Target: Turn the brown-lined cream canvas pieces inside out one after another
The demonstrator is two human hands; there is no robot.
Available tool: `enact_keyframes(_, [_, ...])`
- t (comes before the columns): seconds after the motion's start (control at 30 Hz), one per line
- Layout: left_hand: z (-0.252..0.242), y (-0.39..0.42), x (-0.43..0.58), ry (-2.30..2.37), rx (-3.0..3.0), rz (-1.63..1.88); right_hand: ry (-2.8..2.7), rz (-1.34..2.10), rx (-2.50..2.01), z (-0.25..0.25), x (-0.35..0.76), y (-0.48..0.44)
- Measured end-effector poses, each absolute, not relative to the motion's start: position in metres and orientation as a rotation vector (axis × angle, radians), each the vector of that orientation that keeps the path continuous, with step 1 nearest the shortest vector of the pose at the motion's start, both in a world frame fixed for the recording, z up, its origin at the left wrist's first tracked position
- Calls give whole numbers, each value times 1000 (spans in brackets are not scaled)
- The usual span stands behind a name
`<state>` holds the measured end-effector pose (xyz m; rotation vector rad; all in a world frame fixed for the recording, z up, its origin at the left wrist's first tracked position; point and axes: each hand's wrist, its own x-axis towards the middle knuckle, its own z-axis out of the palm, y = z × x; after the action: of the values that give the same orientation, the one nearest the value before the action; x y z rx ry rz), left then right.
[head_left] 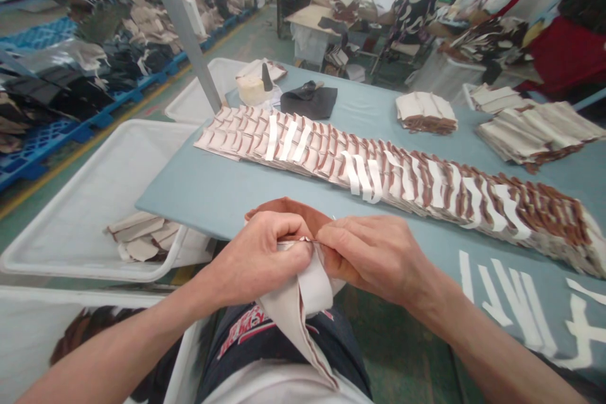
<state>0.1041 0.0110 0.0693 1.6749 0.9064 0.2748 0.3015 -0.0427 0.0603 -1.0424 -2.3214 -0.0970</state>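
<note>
Brown-and-pale piece: held at the lower centre of the frame, over the lap and in front of the near edge of the desk [189, 202]; the piece [283, 310] shows brown at its upper loop and pale on the part hanging below.
Left hand: the grip [267, 255] is closed, thumb and curled fingers pinching the piece's upper edge.
Right hand: the grip [374, 251] is closed too, fingertips on the same edge just beside the left thumb; whether they also hold something small, I cannot tell.
White strip: a strip [316, 290] hangs in a bend from between the hands, against the pale side.
Handling: it looks light and soft, limp enough to fold and droop, so probably not fragile; the narrow strip would likely slip or twist more readily than the piece.
Where to hold: the upper edge, pinched close on both sides of the strip, seems best; the hanging tail gives little control.
Overlapping row: similar pieces [303, 151] run from the centre towards the right edge, white strips laid across them.
Loose strips: more strips [516, 303] lie at the lower right.
White bin: a bin [80, 202] at the left holds pale pieces [144, 233].
</note>
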Motion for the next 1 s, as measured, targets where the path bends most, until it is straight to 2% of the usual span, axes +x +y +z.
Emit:
enact_keyframes(0.23, [74,6,106,894,1653,281,-2255,0,-1089,61,305,-45])
enact_keyframes(0.63, [77,5,106,915,1793,300,-2261,-27,-1095,59,307,-49])
enact_keyframes(1.0, [70,4,111,921,1706,297,-2332,-67,-906,55,307,-43])
